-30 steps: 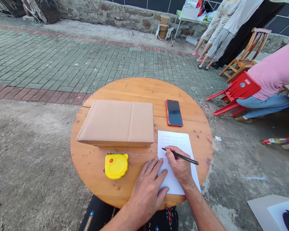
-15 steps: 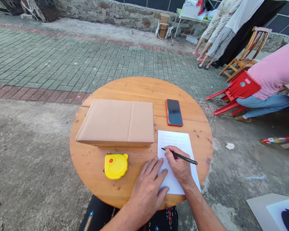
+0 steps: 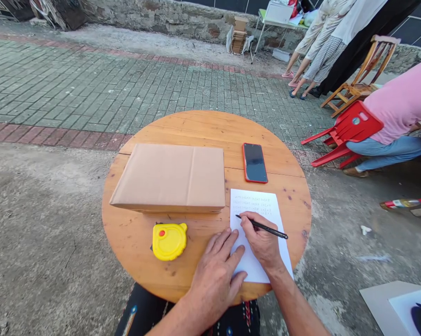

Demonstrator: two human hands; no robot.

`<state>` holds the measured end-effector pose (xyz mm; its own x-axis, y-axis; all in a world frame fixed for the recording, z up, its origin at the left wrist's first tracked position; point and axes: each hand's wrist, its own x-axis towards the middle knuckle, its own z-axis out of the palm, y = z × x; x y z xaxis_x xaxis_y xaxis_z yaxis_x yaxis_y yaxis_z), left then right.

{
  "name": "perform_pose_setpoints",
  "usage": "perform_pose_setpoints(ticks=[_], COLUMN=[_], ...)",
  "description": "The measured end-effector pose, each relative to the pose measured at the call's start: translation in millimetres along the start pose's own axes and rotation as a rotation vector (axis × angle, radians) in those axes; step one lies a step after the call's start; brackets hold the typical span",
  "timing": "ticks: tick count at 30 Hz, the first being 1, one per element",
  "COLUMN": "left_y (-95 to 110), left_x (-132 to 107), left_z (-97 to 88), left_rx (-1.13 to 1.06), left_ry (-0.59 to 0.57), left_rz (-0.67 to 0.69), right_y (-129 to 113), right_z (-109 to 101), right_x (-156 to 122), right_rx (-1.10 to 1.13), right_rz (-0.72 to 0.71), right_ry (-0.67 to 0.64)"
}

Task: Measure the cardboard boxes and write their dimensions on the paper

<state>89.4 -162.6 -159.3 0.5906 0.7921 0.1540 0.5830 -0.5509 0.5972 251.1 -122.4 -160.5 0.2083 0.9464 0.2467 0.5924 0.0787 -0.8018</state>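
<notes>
My right hand grips a black pen, its tip at the left side of a white sheet of paper. Several rows of small handwriting run across the top of the sheet. Flat on the table and the paper's left edge lies my left hand, fingers spread. Left of that hand sits a yellow tape measure with a red button. A closed cardboard box lies behind the tape measure, and a phone in a red case rests beyond the paper.
Everything stands on a round wooden table. To the right, a person in a pink top sits on a red plastic chair. A wooden chair and standing people are farther back. A bottle lies on the ground.
The view has shifted very slightly. Both hands, the pen and the things on the table keep nearly the same places.
</notes>
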Motion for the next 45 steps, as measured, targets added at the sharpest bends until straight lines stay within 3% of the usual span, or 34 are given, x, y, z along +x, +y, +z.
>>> perform_pose_setpoints(ticks=[9,20,29,45], left_y=[-1.1,-0.1,-0.3,-0.2], left_x=[0.3,-0.4,-0.2,0.5], left_z=[0.8,-0.7,-1.1,-1.5], left_rx=[-0.002,-0.002,0.0,-0.001], left_ry=[-0.006,-0.006,-0.014,-0.021], left_rz=[-0.009,-0.002,-0.01,-0.013], right_y=[1.2,-0.7,1.8,-4.1], right_z=[-1.7,-0.3,-1.8,-0.4], right_x=[-1.6,-0.1,-3.1,1.9], right_rx=[0.046,0.008,0.061,0.018], right_rz=[0.078,0.028,0.139,0.081], right_ry=[0.0,-0.006,0.056,0.065])
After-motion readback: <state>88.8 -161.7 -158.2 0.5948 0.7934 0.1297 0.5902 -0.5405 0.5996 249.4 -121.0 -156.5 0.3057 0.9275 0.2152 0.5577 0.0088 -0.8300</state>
